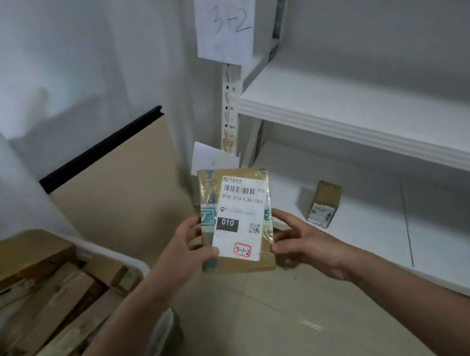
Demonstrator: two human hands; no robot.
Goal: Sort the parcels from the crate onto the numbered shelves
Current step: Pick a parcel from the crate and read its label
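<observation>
I hold a small brown cardboard parcel (233, 208) upright in front of me, label facing me. Its white label shows a barcode, "010" and a red-ringed handwritten "3-1-2". My left hand (190, 247) grips its left edge and my right hand (301, 242) grips its lower right edge. The white crate (137, 268) at lower left is filled with several more brown parcels. White shelves stand to the right: an upper shelf (341, 119) and a lower shelf (388, 234). A paper sign reading "3-2" (227, 20) hangs on the shelf post.
One small parcel (324, 204) lies on the lower shelf near its left end. A beige board with a black top edge (118, 183) leans against the wall behind the crate. Another paper slip (209, 157) hangs lower on the post. Tiled floor lies below.
</observation>
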